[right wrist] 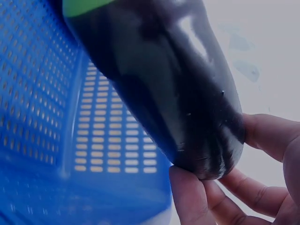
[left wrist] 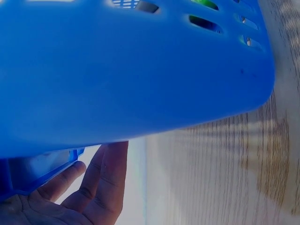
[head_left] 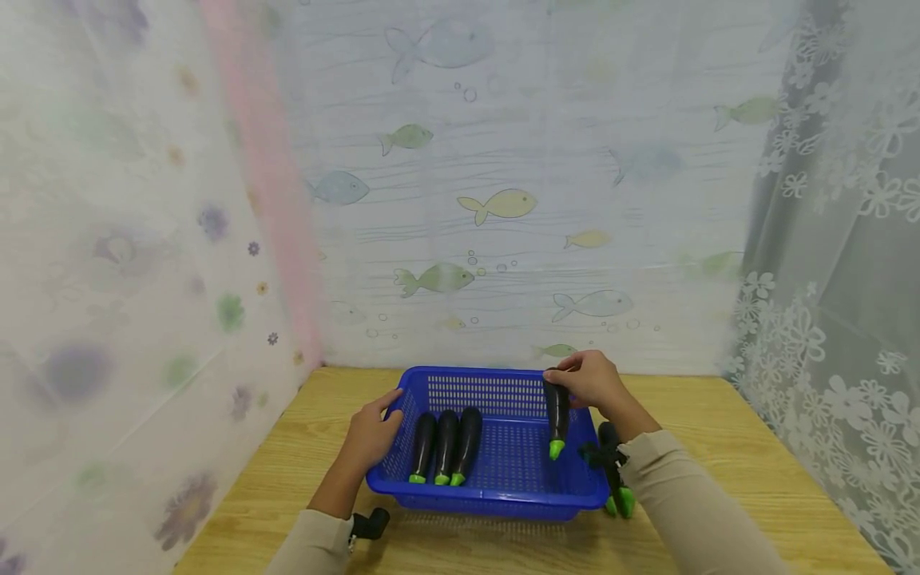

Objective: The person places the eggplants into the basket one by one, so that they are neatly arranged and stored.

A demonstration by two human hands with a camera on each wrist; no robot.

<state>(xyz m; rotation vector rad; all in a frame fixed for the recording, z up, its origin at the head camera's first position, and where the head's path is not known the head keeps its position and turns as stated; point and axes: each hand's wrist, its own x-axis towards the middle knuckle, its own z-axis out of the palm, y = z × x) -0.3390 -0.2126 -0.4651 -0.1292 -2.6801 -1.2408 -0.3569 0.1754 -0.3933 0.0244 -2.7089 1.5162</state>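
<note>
My right hand [head_left: 595,380] pinches a dark eggplant [head_left: 557,411] by its rounded bottom end, its green cap hanging downward. This eggplant is over the right part of a blue plastic basket [head_left: 503,499]. In the right wrist view, fingertips and thumb sit around the glossy end of the eggplant [right wrist: 173,89]. My left hand [head_left: 370,435] holds the left rim of the basket; in the left wrist view its fingers [left wrist: 110,183] reach up against the outer wall [left wrist: 117,84]. Three eggplants [head_left: 447,447] lie side by side in the basket's left half, caps toward me.
More eggplants [head_left: 624,479] lie on the wooden table [head_left: 690,415] right of the basket, partly hidden by my right wrist. A fish-print curtain [head_left: 503,319] hangs behind the table, with a flowered sheet [head_left: 144,319] on the left and a lace-patterned curtain [head_left: 834,359] on the right.
</note>
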